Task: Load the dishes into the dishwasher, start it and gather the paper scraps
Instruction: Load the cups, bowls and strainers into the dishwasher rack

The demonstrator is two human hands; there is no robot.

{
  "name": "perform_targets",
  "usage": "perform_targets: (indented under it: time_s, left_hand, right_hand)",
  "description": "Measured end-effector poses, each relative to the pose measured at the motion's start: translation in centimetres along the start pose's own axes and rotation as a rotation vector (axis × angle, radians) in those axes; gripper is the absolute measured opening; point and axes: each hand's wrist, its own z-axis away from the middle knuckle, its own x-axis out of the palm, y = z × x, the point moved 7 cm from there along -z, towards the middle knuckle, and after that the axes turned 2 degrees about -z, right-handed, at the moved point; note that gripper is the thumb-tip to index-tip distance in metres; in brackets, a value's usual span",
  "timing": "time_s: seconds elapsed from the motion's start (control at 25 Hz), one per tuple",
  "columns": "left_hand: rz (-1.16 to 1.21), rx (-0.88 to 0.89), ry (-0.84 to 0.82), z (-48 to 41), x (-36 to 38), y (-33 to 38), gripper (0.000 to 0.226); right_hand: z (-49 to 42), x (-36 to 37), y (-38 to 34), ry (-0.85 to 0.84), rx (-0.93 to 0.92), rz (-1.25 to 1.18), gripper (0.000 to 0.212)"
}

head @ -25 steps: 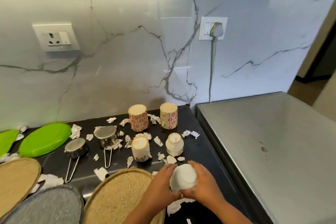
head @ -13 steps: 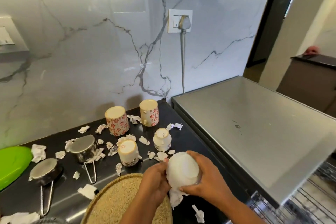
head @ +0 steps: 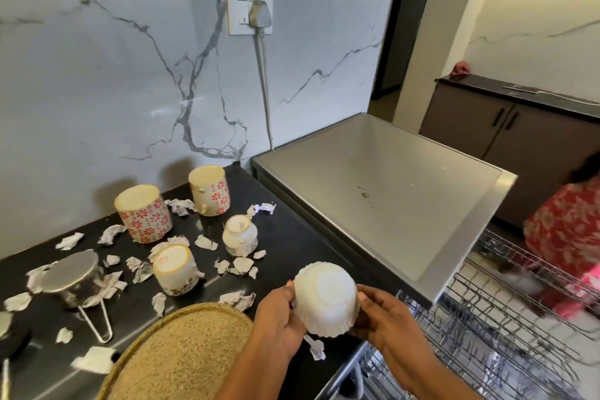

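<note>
Marble-veined wall behind. A glossy black worktop (head: 285,237) runs up to the steel dishwasher top (head: 383,201) on its right.

Left end: steel pan (head: 73,276), inverted, with a wire loop handle. Front edge: round woven mat (head: 175,354), coarse weave. Middle to back edge: two floral mugs (head: 143,213) and two white cups (head: 175,269), all mouth-down. Crumpled paper scraps (head: 206,242) lie strewn among them.

Right front edge: white bowl (head: 326,297), scalloped rim, mouth-down, lifted off the worktop. The left hand (head: 279,318) clasps its left wall with curled fingers. The right hand (head: 383,318) clasps the right wall the same way. Right of the bowl and lower: wire rack (head: 506,334), pulled out.

Judgement: the bowl looks glazed and rigid, so probably slick, chippable and moderately light. The best hold is on opposite walls near the rim, as now. It should be set between the tines gently.
</note>
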Motion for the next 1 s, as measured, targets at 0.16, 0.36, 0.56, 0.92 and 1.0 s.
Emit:
perform_targets:
  time_s: [0.16,0.36,0.56,0.92,1.0]
  left_hand:
    - [-0.091,0.009,-0.024,0.3,2.7,-2.2,0.017]
    - [-0.193,0.039,-0.043,0.3,8.8,-6.3,0.022]
    - [-0.297,0.004,-0.056,-1.6,17.1,-13.3,0.021]
    - [-0.715,-0.157,-0.045,-5.9,24.9,-26.5,0.037]
    - [-0.808,-0.185,-0.028,-7.3,24.7,-28.4,0.034]
  right_hand:
    - [-0.3,-3.5,-0.3,0.045,0.057,-0.154,0.018]
    - [-2.1,-10.4,-1.7,0.033,0.073,-0.225,0.019]
    - [-5.4,-21.5,-4.4,0.094,0.040,-0.239,0.023]
    - [-8.1,-37.8,1.0,0.255,0.205,-0.372,0.021]
    - [-8.4,-39.0,3.5,0.294,0.277,-0.433,0.020]
